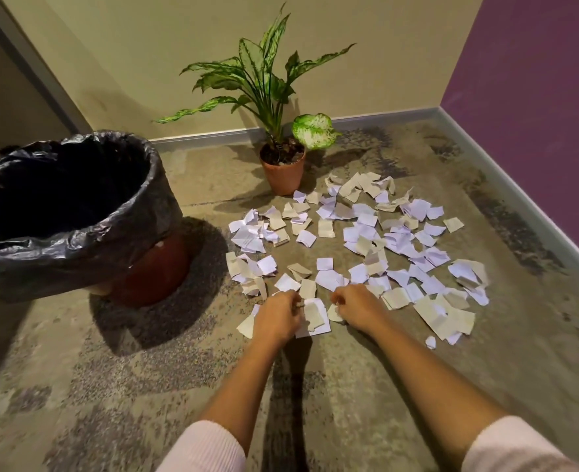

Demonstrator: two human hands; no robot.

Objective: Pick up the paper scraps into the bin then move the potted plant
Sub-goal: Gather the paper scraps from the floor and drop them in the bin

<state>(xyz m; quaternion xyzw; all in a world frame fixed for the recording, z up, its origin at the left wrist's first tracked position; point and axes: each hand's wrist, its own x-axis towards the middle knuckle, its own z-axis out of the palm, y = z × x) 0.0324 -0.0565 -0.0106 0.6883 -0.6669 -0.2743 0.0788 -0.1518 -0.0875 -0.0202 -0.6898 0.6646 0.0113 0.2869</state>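
Both hands' grip point(317, 310) curls onto crinkled, torn paper scraps point(359, 240) on mottled carpet point(144, 386).

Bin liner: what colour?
Black. The glossy plastic liner drapes over the rim of the reddish-brown bin, seen clearly in the head view.

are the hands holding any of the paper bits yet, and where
It cannot be told for sure. The left hand and right hand are curled, knuckles up, over the nearest torn white and beige paper scraps on the floor; any grip is hidden beneath.
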